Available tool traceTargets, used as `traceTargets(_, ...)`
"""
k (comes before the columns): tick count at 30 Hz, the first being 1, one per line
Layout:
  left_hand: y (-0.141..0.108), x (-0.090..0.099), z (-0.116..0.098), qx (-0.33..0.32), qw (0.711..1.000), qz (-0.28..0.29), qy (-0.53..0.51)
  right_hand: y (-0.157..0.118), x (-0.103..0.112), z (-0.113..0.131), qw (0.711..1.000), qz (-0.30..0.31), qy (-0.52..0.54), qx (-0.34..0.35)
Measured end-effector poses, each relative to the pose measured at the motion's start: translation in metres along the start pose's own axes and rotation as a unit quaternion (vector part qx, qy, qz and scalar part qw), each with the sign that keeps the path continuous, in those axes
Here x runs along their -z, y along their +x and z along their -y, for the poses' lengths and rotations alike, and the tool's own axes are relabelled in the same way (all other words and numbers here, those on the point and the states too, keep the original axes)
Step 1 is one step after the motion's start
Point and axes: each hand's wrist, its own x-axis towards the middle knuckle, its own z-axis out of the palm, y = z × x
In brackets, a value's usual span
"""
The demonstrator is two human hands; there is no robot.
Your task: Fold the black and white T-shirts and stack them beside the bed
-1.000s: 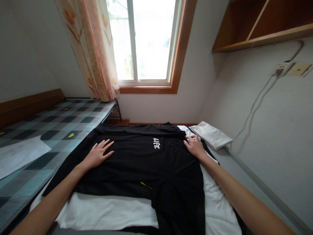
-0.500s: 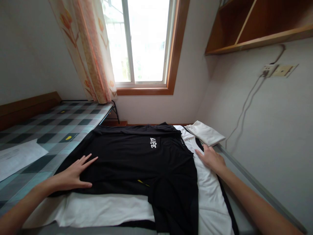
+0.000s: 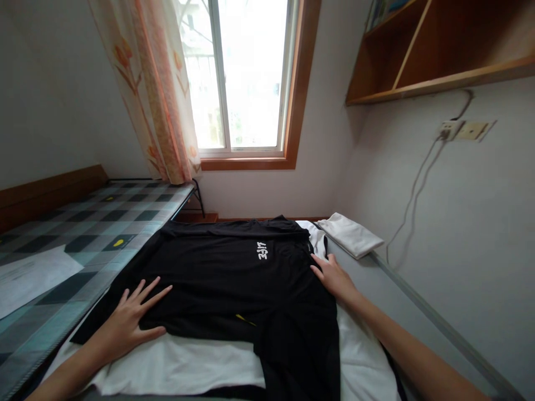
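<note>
Black shirt (image 3: 217, 278) lay spread, unfolded, over white garment (image 3: 188, 365); white cloth (image 3: 351, 234) already folded near far right corner of table (image 3: 376, 287). Left hand (image 3: 129, 320) splayed wide; right hand's (image 3: 336, 279) grip unclear.

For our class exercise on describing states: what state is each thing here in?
Black LIFE-print shirt: spread out, slightly wrinkled
White garment: spread, partly covered by the shirt
White cloth: folded
Left hand: fingers spread
Right hand: at the shirt's edge, grip unclear
Floral curtain: gathered to one side
Sliding window: open or shut, unclear
Plug: plugged in
Paper sheet: lying on the checked mattress
Wall shelf: open-fronted
</note>
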Motion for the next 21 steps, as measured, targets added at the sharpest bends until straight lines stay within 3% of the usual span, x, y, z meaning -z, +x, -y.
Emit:
traceTargets(4, 0.002, -0.002, 0.003, -0.002, 1.0, -0.009, -0.009, 0.003, -0.003, 0.014, 0.995, -0.044, -0.082, 0.027)
traceTargets(10, 0.019, 0.001, 0.006, 0.008, 1.0, -0.005, -0.018, 0.02, -0.01, 0.021, 0.991, -0.07, -0.108, 0.048)
traceTargets(21, 0.098, 0.006, 0.007, 0.061, 0.997, 0.015, -0.036, 0.109, -0.011, 0.034, 0.995, -0.05, -0.087, 0.029)
